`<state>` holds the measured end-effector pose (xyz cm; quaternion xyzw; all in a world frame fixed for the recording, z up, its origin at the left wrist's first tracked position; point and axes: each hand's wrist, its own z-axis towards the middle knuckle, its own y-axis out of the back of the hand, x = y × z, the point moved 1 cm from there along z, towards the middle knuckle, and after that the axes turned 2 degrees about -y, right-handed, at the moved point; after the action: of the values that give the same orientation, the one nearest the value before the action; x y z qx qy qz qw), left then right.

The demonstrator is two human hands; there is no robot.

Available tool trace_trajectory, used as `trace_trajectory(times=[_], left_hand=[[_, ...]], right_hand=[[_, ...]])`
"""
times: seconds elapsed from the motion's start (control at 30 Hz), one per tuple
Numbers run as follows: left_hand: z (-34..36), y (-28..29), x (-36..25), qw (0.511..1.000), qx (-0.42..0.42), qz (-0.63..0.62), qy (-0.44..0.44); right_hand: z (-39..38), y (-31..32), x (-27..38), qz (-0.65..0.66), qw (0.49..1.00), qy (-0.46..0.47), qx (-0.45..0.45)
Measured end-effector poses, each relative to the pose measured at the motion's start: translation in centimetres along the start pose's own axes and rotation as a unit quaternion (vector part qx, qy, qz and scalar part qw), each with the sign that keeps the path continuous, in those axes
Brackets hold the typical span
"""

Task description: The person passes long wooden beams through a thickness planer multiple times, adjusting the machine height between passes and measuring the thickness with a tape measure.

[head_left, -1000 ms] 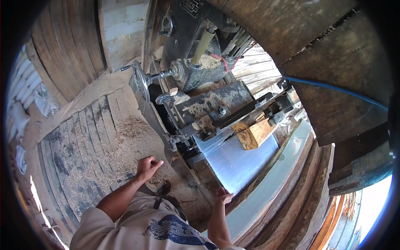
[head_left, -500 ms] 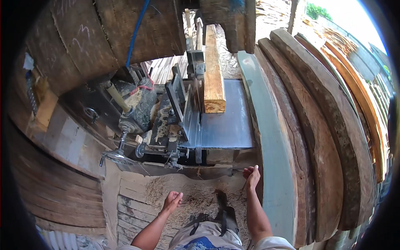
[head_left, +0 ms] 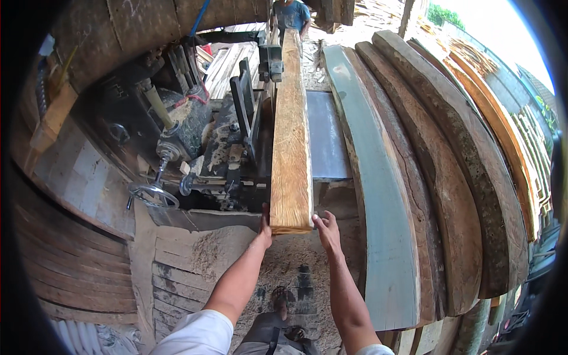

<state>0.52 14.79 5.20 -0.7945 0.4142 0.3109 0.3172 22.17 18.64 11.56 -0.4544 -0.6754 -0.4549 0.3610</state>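
A long squared wooden beam (head_left: 290,142) lies lengthwise over the grey metal saw table (head_left: 329,139), its near end overhanging toward me. My left hand (head_left: 265,228) is pressed along the left side of that end, fingers partly hidden beside the wood. At the right corner, my right hand (head_left: 327,231) grips the edge with thumb and bent fingers. Left of the beam stands the saw's upright metal fence (head_left: 247,112); the dark blade guide block (head_left: 271,63) hangs close by it. Another person (head_left: 290,15) in a blue shirt stands at the beam's far end.
A pale grey-green plank (head_left: 378,201) and several thick bark-edged slabs (head_left: 444,177) are stacked along my right. To the left are a metal handwheel (head_left: 152,195) and machine parts. Sawdust (head_left: 225,251) covers the board floor around my feet.
The beam has slid toward me, past the table's front edge. Both my hands have reached forward to its near end. The other person has come into view at the far end.
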Motion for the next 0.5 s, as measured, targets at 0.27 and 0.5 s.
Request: trace_trajectory(times=[0.27,0.5], left_hand=[[-21.7,0.3,13.9,0.992,0.092,-0.084,0.009],[-34.7,-2.2,24.5,0.954,0.137,-0.210,0.166]], right_hand=[[-21.9,2.2,-9.3,0.309,0.924,-0.072,0.213],[-39.5,9.2,-17.8,0.390,0.898,-0.168,0.113]])
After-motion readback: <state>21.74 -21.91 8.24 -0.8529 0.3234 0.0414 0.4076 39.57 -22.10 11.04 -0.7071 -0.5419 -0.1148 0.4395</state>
